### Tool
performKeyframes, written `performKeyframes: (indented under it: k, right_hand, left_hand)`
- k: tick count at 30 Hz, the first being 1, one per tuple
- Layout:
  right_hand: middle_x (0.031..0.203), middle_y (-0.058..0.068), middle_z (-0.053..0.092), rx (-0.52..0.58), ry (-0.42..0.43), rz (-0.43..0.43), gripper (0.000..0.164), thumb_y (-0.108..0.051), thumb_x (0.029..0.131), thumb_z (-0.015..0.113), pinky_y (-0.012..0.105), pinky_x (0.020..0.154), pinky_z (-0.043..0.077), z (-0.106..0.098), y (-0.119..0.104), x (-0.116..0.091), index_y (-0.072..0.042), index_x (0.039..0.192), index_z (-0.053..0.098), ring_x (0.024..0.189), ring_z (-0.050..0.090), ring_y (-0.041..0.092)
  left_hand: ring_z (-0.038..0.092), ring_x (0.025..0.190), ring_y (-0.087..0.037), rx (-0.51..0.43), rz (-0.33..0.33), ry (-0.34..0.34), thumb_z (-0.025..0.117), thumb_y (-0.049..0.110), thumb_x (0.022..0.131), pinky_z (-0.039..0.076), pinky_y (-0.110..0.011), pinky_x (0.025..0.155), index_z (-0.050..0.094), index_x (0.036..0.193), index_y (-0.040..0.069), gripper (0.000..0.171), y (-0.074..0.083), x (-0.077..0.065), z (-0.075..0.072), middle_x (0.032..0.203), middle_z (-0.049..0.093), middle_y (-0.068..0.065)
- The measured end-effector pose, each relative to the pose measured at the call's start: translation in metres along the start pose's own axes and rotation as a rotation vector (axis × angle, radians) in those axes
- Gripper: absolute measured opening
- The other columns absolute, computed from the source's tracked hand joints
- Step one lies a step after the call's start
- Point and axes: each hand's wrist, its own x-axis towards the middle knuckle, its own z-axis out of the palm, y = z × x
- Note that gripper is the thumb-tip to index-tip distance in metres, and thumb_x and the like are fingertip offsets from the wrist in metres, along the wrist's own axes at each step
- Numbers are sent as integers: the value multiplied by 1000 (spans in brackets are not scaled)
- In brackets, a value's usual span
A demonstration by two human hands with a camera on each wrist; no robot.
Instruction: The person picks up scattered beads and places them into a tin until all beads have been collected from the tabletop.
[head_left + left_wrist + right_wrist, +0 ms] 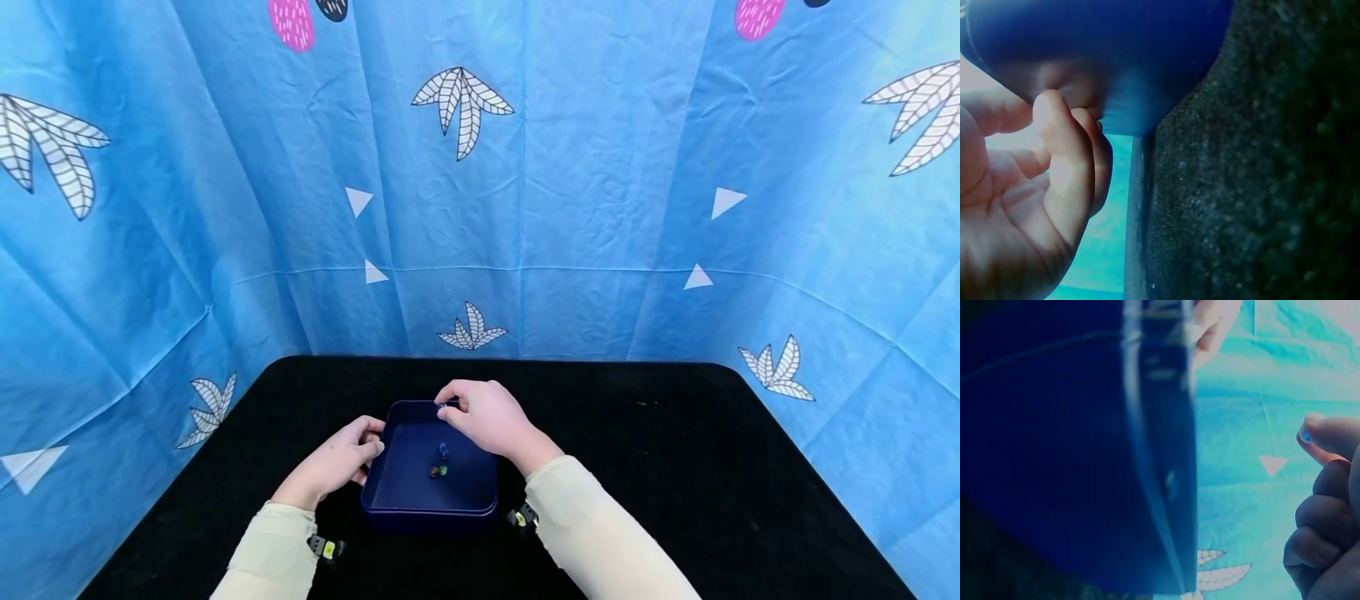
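Observation:
A square, dark blue tray with a raised rim stands on the black tabletop. My left hand holds the tray at its left side; in the left wrist view the bent fingers touch the outer wall. Over the tray's far edge, my right hand pinches a small shiny blue piece between thumb and forefinger, the other fingers curled in. On the tray floor lie a small blue piece, a brown piece and a green piece. They are too small to tell their exact kind.
Black cloth covers the table around the tray. A blue curtain with white leaf and triangle prints hangs behind and on both sides. A tiny yellowish speck shows on the cloth to the right.

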Motion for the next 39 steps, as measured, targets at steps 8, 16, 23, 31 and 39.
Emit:
performKeyframes:
  k: [8, 16, 23, 31, 39]
  right_hand:
    - [57, -5, 44, -7, -5, 24, 15, -36, 97, 68, 28, 49, 37, 5, -6, 10, -29, 110, 71, 47, 46, 15]
    - [60, -4, 48, -11, -23, 38, 21, -36, 96, 70, 29, 48, 38, 9, -6, 13, -27, 114, 70, 49, 47, 15]
    - [59, -5, 46, -13, -40, 42, 29, -38, 95, 69, 29, 48, 37, 6, -2, 10, -24, 120, 69, 48, 46, 15]
    - [59, -7, 46, -39, -20, 16, 23, -38, 94, 69, 29, 51, 40, -7, 8, 3, -27, 114, 70, 48, 45, 12]
    - [61, -5, 47, -76, -20, 67, 23, -38, 94, 69, 30, 52, 40, -25, 19, -11, -27, 114, 70, 50, 45, 13]
  left_hand:
    - [58, 86, -30, -31, -47, 61, 49, 7, 104, 56, -43, 66, 46, 137, -4, 35, 5, 2, 4, 103, 52, -14]
    - [59, 86, -30, -29, -52, 72, 49, 7, 104, 56, -42, 66, 47, 136, -3, 34, 3, 3, 4, 103, 53, -14]
    - [60, 87, -31, -24, -72, 85, 49, 7, 104, 57, -42, 66, 49, 135, -3, 33, -1, 4, 5, 103, 54, -15]
    - [61, 86, -29, -28, -65, 83, 49, 7, 104, 56, -42, 65, 48, 136, -3, 34, -2, 4, 4, 101, 52, -13]
    - [60, 86, -29, -32, -71, 90, 49, 7, 104, 56, -42, 65, 48, 136, -3, 34, -1, 3, 5, 101, 52, -12]
